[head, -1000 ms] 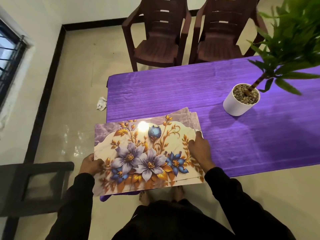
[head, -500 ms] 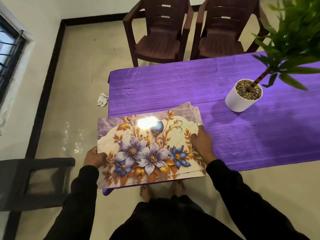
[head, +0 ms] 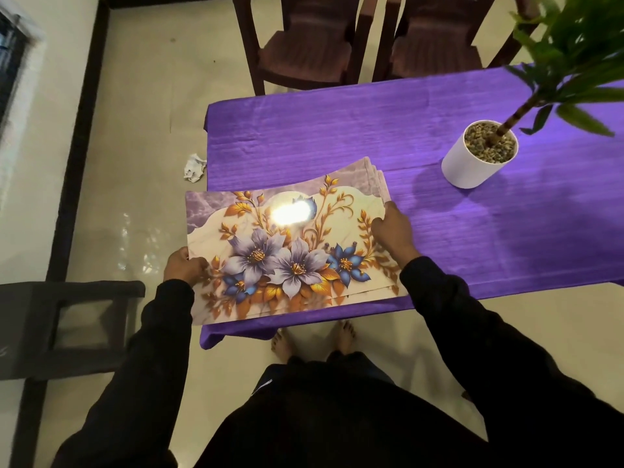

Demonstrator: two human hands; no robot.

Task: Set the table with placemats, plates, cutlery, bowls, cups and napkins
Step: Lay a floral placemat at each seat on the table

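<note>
Purple-clothed tabletop [head: 304, 136] carries one stack of floral placemats [head: 290, 258], several layered; left hand [head: 184, 266] and right hand [head: 393, 228] each grip an end. One potted plant [head: 479, 157], two chairs [head: 354, 38].

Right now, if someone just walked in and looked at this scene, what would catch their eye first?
Probably the stack of floral placemats at the near left corner of the table, glossy enough to throw a bright glare, with the left hand gripping its left edge and the right hand on its right edge. Next, the vivid purple tablecloth under it. Then the white potted plant standing further right on the table.
</note>
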